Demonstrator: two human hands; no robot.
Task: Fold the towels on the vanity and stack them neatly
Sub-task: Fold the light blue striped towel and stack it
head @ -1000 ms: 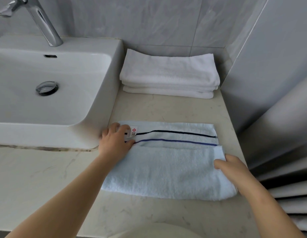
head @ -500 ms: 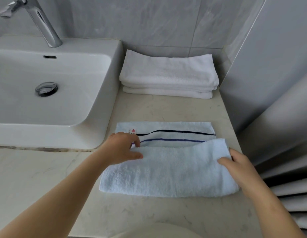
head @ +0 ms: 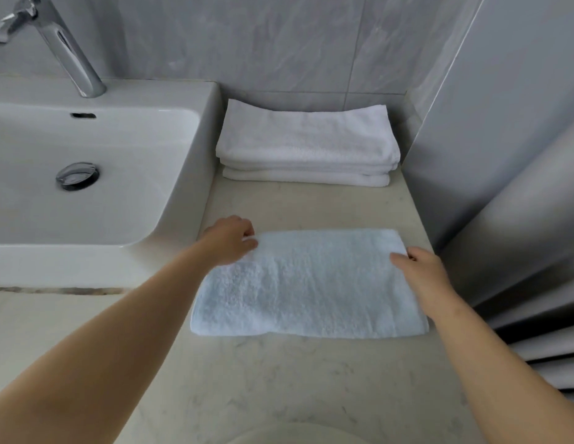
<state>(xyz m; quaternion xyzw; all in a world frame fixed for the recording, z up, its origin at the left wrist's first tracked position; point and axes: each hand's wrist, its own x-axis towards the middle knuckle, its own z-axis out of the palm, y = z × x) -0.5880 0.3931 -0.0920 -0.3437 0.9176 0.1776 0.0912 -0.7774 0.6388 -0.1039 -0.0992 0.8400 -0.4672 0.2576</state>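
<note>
The folded light blue towel (head: 308, 283) lies flat at the centre of the vanity counter (head: 279, 379), its long edges running 9 to 3 o'clock. Its left edge stops just short of the sink (head: 87, 174) wall. Its right edge lies near the counter's rim, with a grey pleated curtain (head: 519, 251) beyond it at 3 o'clock. At 12 o'clock a strip of bare counter separates it from the stack of white towels (head: 308, 145), which sits squared against the tiled wall (head: 279, 43) in the corner. Toward 6 o'clock there is a wider stretch of open counter.

The left hand (head: 229, 240) reaches in from 8 o'clock, knuckles up, fingers curled together and pinching the towel's far left corner. The right hand (head: 420, 267) comes from 4 o'clock and grips the far right corner, thumb laid on top and fingers wrapped over the edge; how far they tuck under cannot be told.

The counter is pale veined stone. The white basin holds a chrome drain plug (head: 77, 176), with a chrome faucet (head: 64, 49) at 10 o'clock.
</note>
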